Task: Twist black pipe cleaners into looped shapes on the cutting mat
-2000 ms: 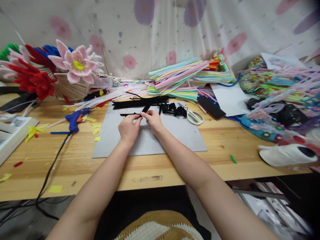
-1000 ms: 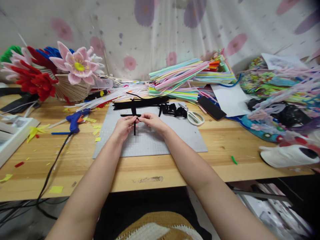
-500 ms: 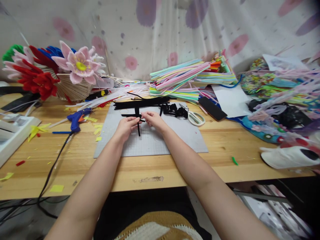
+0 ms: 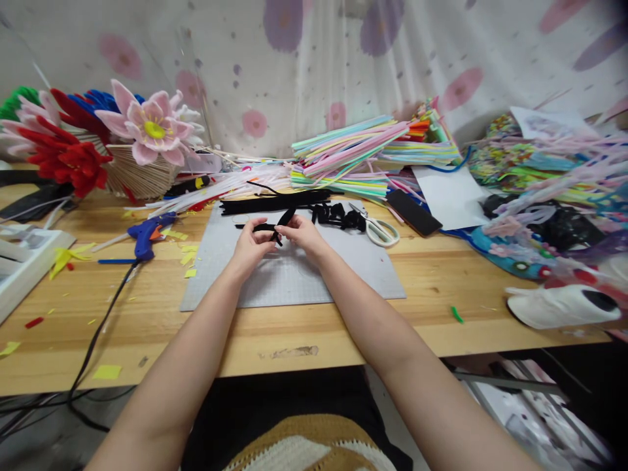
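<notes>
Between my two hands is a bundle of crossed black pipe cleaners [image 4: 286, 218], held above the grey cutting mat [image 4: 294, 281]. My left hand [image 4: 254, 247] has its fingers curled around the left-pointing strands. The fingertips of my right hand [image 4: 301, 234] pinch the bundle near its crossing, where one thick arm slants up and to the right. Fingers partly cover the crossing. Just beyond lies a row of straight black pipe cleaners [image 4: 275, 201]. Coiled black pieces [image 4: 338, 217] rest to the right of my right hand, beside the scissors [image 4: 381, 232].
A blue glue gun [image 4: 147, 235] with a cord lies left of the mat. Fuzzy flowers [image 4: 152, 129] stand at the back left. Pastel pipe cleaners [image 4: 343, 150] are piled behind. A dark phone [image 4: 415, 212], white paper [image 4: 451, 199] and a white roll [image 4: 559, 306] lie on the right.
The crossed black piece has turned in my hands: its upright arm now slants right, and the strand that hung down is mostly out of sight. My left fingers have opened wider around it.
</notes>
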Demonstrator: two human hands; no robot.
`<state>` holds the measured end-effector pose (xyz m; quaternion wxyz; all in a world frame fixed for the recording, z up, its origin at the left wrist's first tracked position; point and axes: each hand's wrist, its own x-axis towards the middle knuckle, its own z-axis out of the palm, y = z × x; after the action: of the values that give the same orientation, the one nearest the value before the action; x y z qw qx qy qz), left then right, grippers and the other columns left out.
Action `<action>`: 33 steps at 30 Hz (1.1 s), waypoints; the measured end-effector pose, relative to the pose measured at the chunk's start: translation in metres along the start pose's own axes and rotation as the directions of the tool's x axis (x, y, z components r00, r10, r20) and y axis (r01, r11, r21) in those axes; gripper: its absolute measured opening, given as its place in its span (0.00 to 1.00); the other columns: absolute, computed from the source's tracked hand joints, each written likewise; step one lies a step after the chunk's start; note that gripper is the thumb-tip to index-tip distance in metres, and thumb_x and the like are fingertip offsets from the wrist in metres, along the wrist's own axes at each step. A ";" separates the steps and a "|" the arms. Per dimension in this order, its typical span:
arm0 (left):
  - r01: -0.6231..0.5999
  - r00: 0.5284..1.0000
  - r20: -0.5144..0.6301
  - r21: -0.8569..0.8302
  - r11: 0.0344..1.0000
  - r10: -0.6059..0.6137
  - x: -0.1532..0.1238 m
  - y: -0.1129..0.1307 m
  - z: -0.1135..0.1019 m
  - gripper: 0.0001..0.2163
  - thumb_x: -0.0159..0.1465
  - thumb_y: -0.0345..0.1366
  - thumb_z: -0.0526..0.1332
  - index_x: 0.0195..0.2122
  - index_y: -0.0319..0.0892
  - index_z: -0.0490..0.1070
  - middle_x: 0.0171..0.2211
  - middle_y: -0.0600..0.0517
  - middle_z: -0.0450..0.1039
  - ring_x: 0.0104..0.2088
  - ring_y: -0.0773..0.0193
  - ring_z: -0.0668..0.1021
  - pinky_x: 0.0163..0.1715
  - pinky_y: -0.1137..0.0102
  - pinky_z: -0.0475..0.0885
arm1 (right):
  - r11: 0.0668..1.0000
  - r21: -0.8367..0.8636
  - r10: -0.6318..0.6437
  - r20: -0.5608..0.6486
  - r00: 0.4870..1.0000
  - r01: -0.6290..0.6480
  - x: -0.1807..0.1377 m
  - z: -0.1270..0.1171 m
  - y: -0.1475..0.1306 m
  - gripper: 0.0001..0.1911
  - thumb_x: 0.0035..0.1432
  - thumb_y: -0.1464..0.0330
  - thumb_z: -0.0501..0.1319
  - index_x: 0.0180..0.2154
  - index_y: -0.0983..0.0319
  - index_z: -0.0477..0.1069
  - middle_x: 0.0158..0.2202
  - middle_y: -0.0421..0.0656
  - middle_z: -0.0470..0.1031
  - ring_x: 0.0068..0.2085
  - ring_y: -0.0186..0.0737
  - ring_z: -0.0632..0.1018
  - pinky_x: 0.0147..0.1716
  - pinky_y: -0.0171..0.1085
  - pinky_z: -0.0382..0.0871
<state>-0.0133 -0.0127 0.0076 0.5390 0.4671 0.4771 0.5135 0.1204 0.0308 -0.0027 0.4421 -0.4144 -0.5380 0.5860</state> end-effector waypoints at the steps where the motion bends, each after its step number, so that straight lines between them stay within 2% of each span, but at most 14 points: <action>1: -0.046 0.999 -0.007 0.056 0.997 0.047 0.000 -0.002 0.001 0.28 0.41 0.27 0.66 0.45 0.41 0.60 0.28 0.54 0.75 0.33 0.64 0.77 0.35 0.69 0.70 | 1.000 -0.005 -0.006 -0.018 1.000 0.006 0.001 0.000 0.001 0.17 0.36 0.61 0.67 0.25 0.64 0.65 0.19 0.35 0.65 0.23 0.29 0.66 0.22 0.31 0.55; 4: -0.143 0.983 -0.079 0.218 0.965 0.163 0.000 -0.007 0.002 0.25 0.43 0.29 0.66 0.42 0.42 0.61 0.28 0.54 0.75 0.32 0.65 0.77 0.34 0.71 0.69 | 0.999 -0.030 -0.022 -0.053 0.998 0.021 0.002 0.001 0.003 0.17 0.36 0.62 0.67 0.25 0.64 0.64 0.20 0.35 0.64 0.24 0.29 0.66 0.23 0.31 0.56; 7: -0.137 0.976 -0.132 0.248 0.959 0.174 0.001 -0.009 0.002 0.22 0.45 0.31 0.67 0.41 0.42 0.61 0.27 0.54 0.75 0.30 0.65 0.77 0.33 0.71 0.69 | 0.998 -0.051 -0.037 -0.042 0.998 0.035 0.003 0.001 0.005 0.17 0.37 0.60 0.67 0.24 0.63 0.63 0.20 0.34 0.63 0.24 0.28 0.65 0.24 0.31 0.55; 9: -0.100 0.981 -0.146 0.197 0.975 0.130 0.001 -0.008 0.002 0.21 0.46 0.31 0.66 0.41 0.42 0.61 0.27 0.53 0.75 0.29 0.65 0.77 0.32 0.71 0.69 | 0.998 -0.051 -0.045 -0.025 0.999 0.044 0.003 0.000 0.005 0.18 0.36 0.59 0.67 0.24 0.63 0.63 0.19 0.34 0.63 0.24 0.28 0.64 0.23 0.31 0.55; 12: 0.013 0.989 -0.151 0.064 0.998 -0.003 0.000 -0.001 0.003 0.21 0.48 0.30 0.65 0.43 0.40 0.61 0.26 0.52 0.75 0.30 0.61 0.79 0.29 0.69 0.71 | 0.998 -0.022 -0.051 0.037 0.998 0.051 0.002 -0.001 0.003 0.19 0.36 0.58 0.68 0.25 0.64 0.64 0.20 0.35 0.65 0.22 0.28 0.63 0.22 0.31 0.53; 15: 0.133 0.985 -0.102 -0.039 0.990 -0.136 -0.003 0.008 0.001 0.21 0.48 0.27 0.65 0.43 0.38 0.63 0.25 0.50 0.75 0.30 0.59 0.79 0.28 0.68 0.72 | 0.999 -0.006 -0.052 0.121 0.991 0.053 -0.002 -0.003 0.000 0.19 0.37 0.57 0.68 0.25 0.63 0.64 0.18 0.34 0.64 0.21 0.26 0.62 0.21 0.31 0.51; 18: 0.200 0.978 -0.048 -0.096 0.975 -0.205 -0.005 0.013 -0.001 0.20 0.47 0.24 0.65 0.41 0.36 0.63 0.23 0.49 0.74 0.27 0.60 0.79 0.28 0.69 0.72 | 0.999 -0.001 -0.041 0.172 0.984 0.042 -0.004 -0.004 -0.002 0.20 0.37 0.56 0.68 0.24 0.63 0.64 0.16 0.33 0.62 0.19 0.25 0.60 0.20 0.31 0.50; 22: 0.145 0.976 -0.148 -0.107 0.984 -0.160 -0.003 0.011 0.000 0.20 0.46 0.23 0.65 0.38 0.38 0.60 0.21 0.52 0.74 0.23 0.65 0.78 0.29 0.70 0.71 | 1.000 0.025 0.003 0.181 0.984 -0.007 -0.005 -0.002 0.001 0.20 0.39 0.55 0.66 0.25 0.63 0.64 0.17 0.34 0.64 0.18 0.25 0.61 0.18 0.30 0.50; 26: 0.062 0.969 -0.237 -0.021 0.998 -0.066 -0.002 0.008 0.001 0.22 0.46 0.25 0.67 0.39 0.40 0.58 0.20 0.56 0.73 0.23 0.66 0.78 0.30 0.70 0.72 | 0.999 0.018 0.027 0.113 0.993 -0.029 -0.004 0.001 0.004 0.19 0.39 0.56 0.67 0.24 0.63 0.64 0.18 0.35 0.65 0.18 0.25 0.60 0.18 0.30 0.50; 28: 0.094 0.976 -0.192 -0.048 0.994 -0.101 -0.002 0.007 0.001 0.22 0.47 0.26 0.67 0.40 0.39 0.59 0.22 0.54 0.74 0.26 0.64 0.78 0.31 0.68 0.72 | 0.999 0.025 0.030 0.089 0.996 -0.032 -0.003 0.001 0.004 0.19 0.38 0.56 0.67 0.23 0.64 0.64 0.18 0.35 0.65 0.19 0.24 0.59 0.18 0.30 0.49; 31: 0.205 0.976 -0.034 -0.164 0.965 -0.213 -0.001 0.008 -0.003 0.19 0.49 0.25 0.66 0.41 0.37 0.61 0.26 0.49 0.76 0.29 0.61 0.79 0.30 0.68 0.73 | 0.998 0.060 0.017 0.109 0.994 -0.023 -0.004 0.000 0.003 0.19 0.38 0.57 0.67 0.22 0.64 0.65 0.18 0.35 0.65 0.19 0.25 0.61 0.19 0.30 0.50; 33: 0.253 0.967 0.032 -0.223 0.941 -0.252 0.000 0.009 -0.006 0.17 0.51 0.24 0.64 0.41 0.36 0.63 0.27 0.47 0.76 0.30 0.61 0.80 0.30 0.68 0.74 | 0.995 0.096 0.005 0.134 0.991 -0.018 -0.005 0.000 0.002 0.19 0.37 0.57 0.67 0.22 0.64 0.65 0.18 0.35 0.65 0.20 0.25 0.61 0.20 0.30 0.50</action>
<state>-0.0200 -0.0125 0.0161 0.6505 0.3385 0.4710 0.4904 0.1213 0.0257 -0.0049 0.4213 -0.3555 -0.5349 0.6404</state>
